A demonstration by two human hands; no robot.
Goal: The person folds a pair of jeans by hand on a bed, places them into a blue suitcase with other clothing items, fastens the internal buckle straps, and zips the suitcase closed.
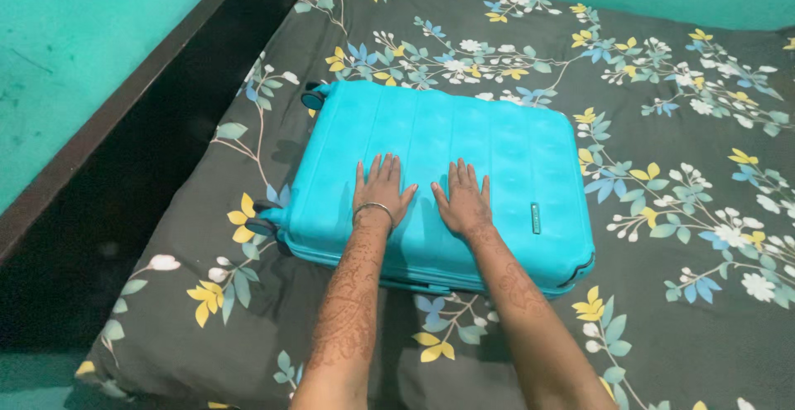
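- A turquoise hard-shell suitcase [447,182] lies flat on a bed [687,294], closed, its ribbed lid facing up.
- The left hand [381,190] rests palm down on the suitcase lid, near the middle of its front half, fingers [377,168] stretched out flat and slightly spread, gripping nothing.
- A thin metal bangle [373,209] circles the left wrist, just above the suitcase's near edge.
- The right hand [464,203] lies palm down on the lid just beside the left one (the two are close but apart), fingers extended and a little fanned, likewise holding nothing.
- Both forearms reach over the suitcase's front edge and carry faded henna patterns.
- Two dark wheels [313,95] show at the suitcase's left end, one at the far corner and one at the near corner.
- A small upright tag [535,218] sits on the lid toward the suitcase's right end.
- The bed sheet under the suitcase is dark grey with yellow, blue and white flowers.
- A dark wooden bed frame [124,103] runs left of the suitcase, with a teal wall [74,37] beyond it.
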